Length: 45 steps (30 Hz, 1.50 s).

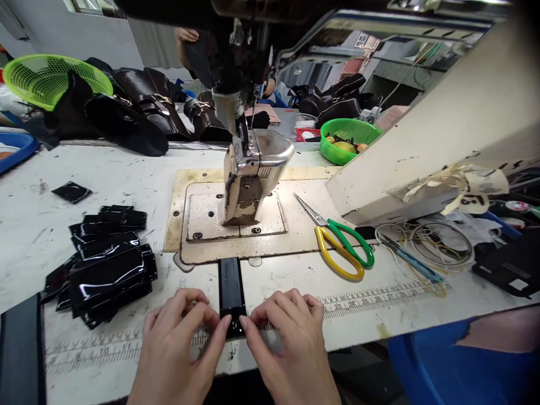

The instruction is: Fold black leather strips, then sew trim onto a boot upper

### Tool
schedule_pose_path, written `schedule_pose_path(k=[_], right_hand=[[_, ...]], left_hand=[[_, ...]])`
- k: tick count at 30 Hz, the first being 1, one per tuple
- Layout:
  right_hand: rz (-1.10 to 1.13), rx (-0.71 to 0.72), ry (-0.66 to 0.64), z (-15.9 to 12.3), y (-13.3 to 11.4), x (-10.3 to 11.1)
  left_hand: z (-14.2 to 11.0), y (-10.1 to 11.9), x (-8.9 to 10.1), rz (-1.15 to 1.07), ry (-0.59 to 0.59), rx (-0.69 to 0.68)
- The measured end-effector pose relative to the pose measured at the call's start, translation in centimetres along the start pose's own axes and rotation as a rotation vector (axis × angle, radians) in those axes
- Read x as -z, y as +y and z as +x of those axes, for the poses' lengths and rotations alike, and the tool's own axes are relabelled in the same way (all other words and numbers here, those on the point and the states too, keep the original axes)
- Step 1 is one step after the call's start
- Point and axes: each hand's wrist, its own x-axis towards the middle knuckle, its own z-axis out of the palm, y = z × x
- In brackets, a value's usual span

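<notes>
A narrow black glossy strip (231, 289) lies on the white worktable, pointing toward the post of the sewing machine (248, 174). My left hand (179, 349) and my right hand (287, 343) meet at the strip's near end, fingers curled and fingertips pinching it from both sides. A pile of several similar black patent pieces (105, 270) sits to the left of my left hand. One loose black piece (71, 192) lies farther left and back.
Scissors with yellow and green handles (340, 244) lie right of the machine base. A green bowl with fruit (346, 139) and a green basket (46, 79) stand at the back, with dark leather shoe parts (139, 109) between. Cords and a pen (417, 253) lie at right. Another person's hand (185, 36) shows behind.
</notes>
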Motion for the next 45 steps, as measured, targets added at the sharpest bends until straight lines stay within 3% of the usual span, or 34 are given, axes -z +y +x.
schedule_pose_path(k=[4, 7, 10, 15, 20, 22, 24, 28, 30, 32, 38, 43, 45], right_hand=[[-0.013, -0.020, 0.044, -0.1, -0.4, -0.4], [-0.038, 0.058, 0.118, -0.4, -0.8, -0.9], [-0.155, 0.227, 0.178, -0.8, -0.7, -0.9], [-0.430, 0.497, 0.160, -1.8, -0.5, -0.4], [-0.253, 0.458, 0.296, -2.3, -0.5, -1.4], [-0.199, 0.504, 0.258, -2.3, -0.1, -1.3], [-0.181, 0.594, 0.176, -2.4, 0.5, -0.5], [-0.180, 0.710, 0.076, -2.7, 1.3, 1.1], [-0.159, 0.688, 0.086, -3.0, 1.4, 1.3], [-0.151, 0.679, 0.103, -3.3, 1.4, 1.3], [-0.111, 0.731, 0.090, -3.4, 2.2, 2.1], [-0.087, 0.692, 0.044, -3.2, 2.8, 2.7], [-0.088, 0.682, 0.028, -3.5, 2.9, 2.5]], left_hand=[[0.2, 0.4, 0.2, -0.005, 0.014, 0.026], [0.2, 0.7, 0.2, -0.010, 0.050, 0.017], [-0.2, 0.6, 0.0, 0.001, 0.102, -0.108], [-1.1, 0.1, 0.2, 0.150, 0.105, -0.406], [-1.2, 0.7, 0.9, 0.276, 0.136, -0.577], [-1.6, 0.7, 1.2, 0.199, 0.134, -0.534], [-1.9, 0.5, 1.4, 0.068, 0.140, -0.391], [-1.6, -0.5, 1.1, 0.049, 0.152, 0.160], [-1.2, -1.0, 0.8, 0.047, 0.087, 0.322], [-1.2, -1.3, 0.5, 0.011, 0.032, 0.341], [-3.2, -0.3, 0.4, -0.031, 0.024, 0.394], [-5.3, 1.6, 0.1, 0.111, 0.215, 0.469], [-6.3, 1.7, -0.2, 0.140, 0.235, 0.460]])
